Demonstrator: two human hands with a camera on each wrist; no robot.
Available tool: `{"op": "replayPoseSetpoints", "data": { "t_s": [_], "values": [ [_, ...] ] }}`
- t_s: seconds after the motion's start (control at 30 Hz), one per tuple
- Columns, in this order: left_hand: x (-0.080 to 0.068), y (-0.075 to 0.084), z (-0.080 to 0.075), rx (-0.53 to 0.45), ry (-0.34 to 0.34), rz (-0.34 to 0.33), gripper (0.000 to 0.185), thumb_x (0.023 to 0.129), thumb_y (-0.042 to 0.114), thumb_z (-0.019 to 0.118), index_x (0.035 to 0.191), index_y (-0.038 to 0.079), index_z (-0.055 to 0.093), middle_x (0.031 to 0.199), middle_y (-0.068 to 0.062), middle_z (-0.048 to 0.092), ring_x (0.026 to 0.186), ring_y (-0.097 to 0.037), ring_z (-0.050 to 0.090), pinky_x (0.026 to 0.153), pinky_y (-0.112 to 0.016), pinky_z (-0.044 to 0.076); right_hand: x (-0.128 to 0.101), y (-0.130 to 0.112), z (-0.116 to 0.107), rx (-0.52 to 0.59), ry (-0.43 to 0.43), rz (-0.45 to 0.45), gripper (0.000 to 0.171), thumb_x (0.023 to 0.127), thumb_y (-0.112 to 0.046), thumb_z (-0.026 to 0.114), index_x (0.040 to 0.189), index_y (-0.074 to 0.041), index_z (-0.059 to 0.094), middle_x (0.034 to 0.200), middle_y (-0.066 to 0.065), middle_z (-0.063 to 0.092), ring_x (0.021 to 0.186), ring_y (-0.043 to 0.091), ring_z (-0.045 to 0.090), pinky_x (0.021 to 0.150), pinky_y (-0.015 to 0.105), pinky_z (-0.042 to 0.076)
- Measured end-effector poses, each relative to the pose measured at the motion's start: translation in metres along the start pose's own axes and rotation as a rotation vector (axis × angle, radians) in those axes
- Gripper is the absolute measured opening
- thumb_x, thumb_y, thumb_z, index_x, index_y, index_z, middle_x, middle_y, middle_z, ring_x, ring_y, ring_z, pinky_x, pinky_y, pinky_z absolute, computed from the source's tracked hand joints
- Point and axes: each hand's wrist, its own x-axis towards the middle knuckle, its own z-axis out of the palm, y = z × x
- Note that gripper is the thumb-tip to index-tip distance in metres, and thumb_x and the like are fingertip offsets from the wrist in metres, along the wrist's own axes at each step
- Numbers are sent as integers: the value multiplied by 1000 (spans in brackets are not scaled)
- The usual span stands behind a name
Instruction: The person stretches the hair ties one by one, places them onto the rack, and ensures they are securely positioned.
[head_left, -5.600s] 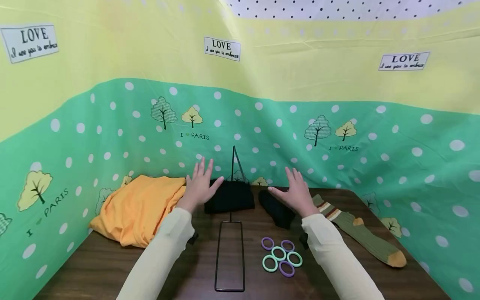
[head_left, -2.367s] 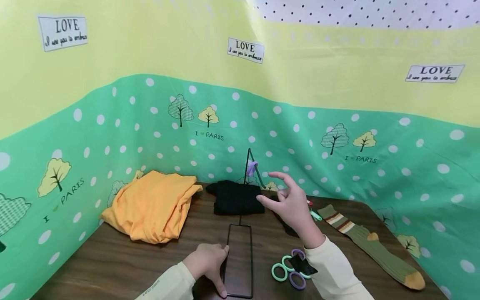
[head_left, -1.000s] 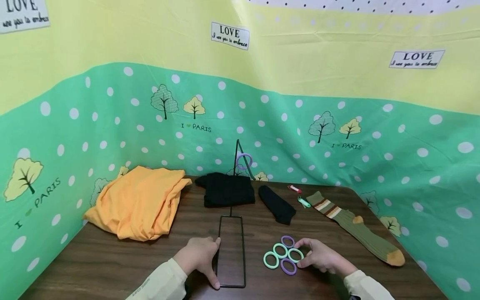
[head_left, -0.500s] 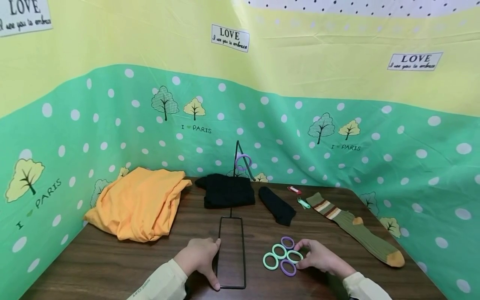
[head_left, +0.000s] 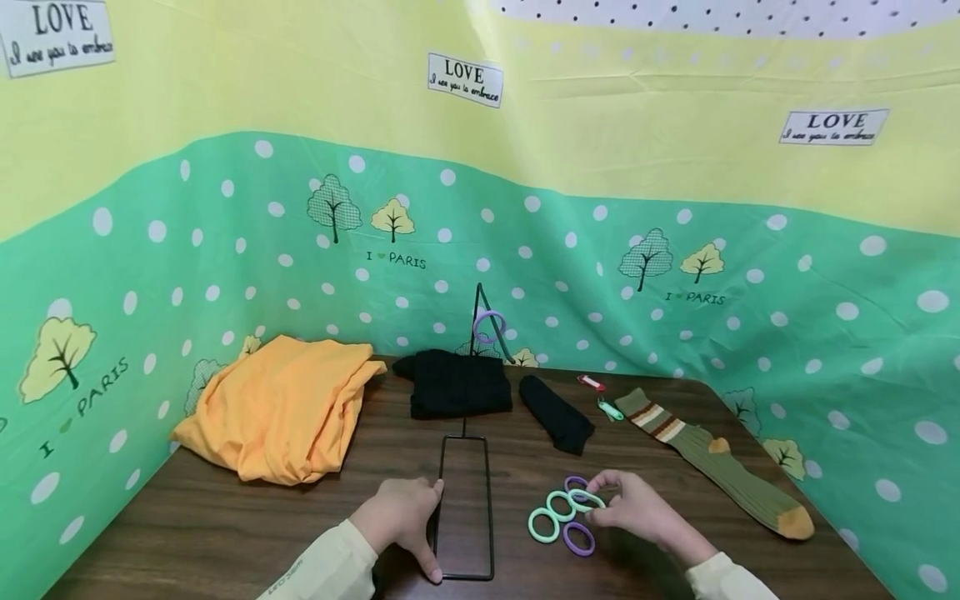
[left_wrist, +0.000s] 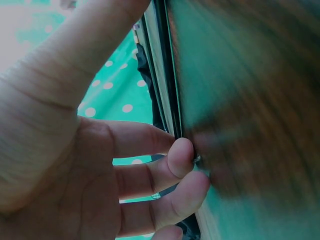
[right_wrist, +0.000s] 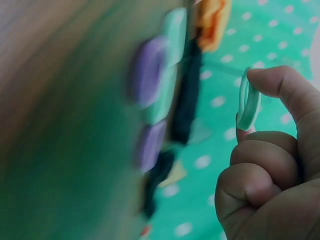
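Observation:
My right hand (head_left: 637,510) pinches a light green ring (right_wrist: 250,102) between thumb and index finger, its other fingers curled in. The ring is tilted, raised off the table above the cluster. Beside it lie several flat rings, among them a green ring (head_left: 543,525) and a purple ring (head_left: 579,539). My left hand (head_left: 401,517) rests with thumb and fingers spread along the left side of the black wire stand's base (head_left: 491,517); its fingertips touch the wire in the left wrist view. A purple ring (head_left: 490,327) hangs on the stand's slanting arm.
A black folded cloth (head_left: 461,387) lies across the stand's stem. Orange fabric (head_left: 285,408) is heaped at left. A black sock (head_left: 557,417), a red tag (head_left: 591,382), a green tag (head_left: 610,409) and an olive striped sock (head_left: 720,467) lie at right. A patterned curtain (head_left: 570,275) stands behind.
Earlier both hands were raised and all rings lay on the table. A purple ring has since been hung on the stand. My right hand has now lifted a green ring; the left stays on the base.

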Motion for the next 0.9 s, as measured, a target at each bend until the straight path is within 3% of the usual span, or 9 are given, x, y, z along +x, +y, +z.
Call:
{"op": "replayPoseSetpoints", "data": {
  "t_s": [0.17, 0.47, 0.6, 0.73, 0.8, 0.9],
  "values": [
    [1, 1, -1, 15, -13, -5, 116, 43, 73, 75, 138, 13, 44, 128, -6, 57, 111, -22, 57, 76, -39, 51, -10, -44, 5, 18, 14, -113, 38, 74, -11, 73, 102, 4, 53, 51, -9, 32, 42, 1, 26, 41, 17, 26],
    [0, 1, -2, 12, -17, -7, 115, 44, 73, 75, 138, 13, 45, 127, -6, 57, 111, -21, 57, 78, -39, 51, -28, -126, 11, 27, 112, -317, 37, 73, -11, 76, 102, -8, 54, 47, -5, 23, 40, -1, 25, 39, 21, 32],
    [1, 0, -2, 4, -33, -7, 114, 45, 73, 75, 138, 14, 44, 127, -6, 57, 111, -20, 57, 78, -38, 50, -36, -156, 12, 3, 301, -527, 38, 71, -6, 78, 101, -15, 57, 44, -1, 22, 39, -3, 21, 41, 21, 31],
    [2, 0, -2, 4, -45, -12, 114, 46, 73, 75, 138, 15, 44, 126, -5, 57, 111, -20, 57, 78, -38, 50, -37, -183, 12, -32, 512, -788, 42, 65, 5, 77, 99, -11, 58, 42, -2, 23, 36, 0, 20, 38, 16, 24],
    [2, 0, -1, 8, -41, -10, 113, 46, 73, 75, 138, 15, 44, 126, -5, 57, 111, -20, 57, 77, -38, 51, -32, -195, 10, -57, 580, -862, 42, 63, 6, 75, 99, -7, 58, 40, -4, 24, 36, 1, 20, 38, 14, 21],
    [2, 1, 0, 20, -25, -3, 114, 45, 73, 74, 138, 15, 44, 126, -5, 57, 111, -19, 57, 76, -37, 51, -18, -206, 8, -116, 645, -897, 40, 64, 2, 75, 99, -7, 58, 40, -6, 23, 36, -1, 19, 38, 15, 21]
  ]
}}
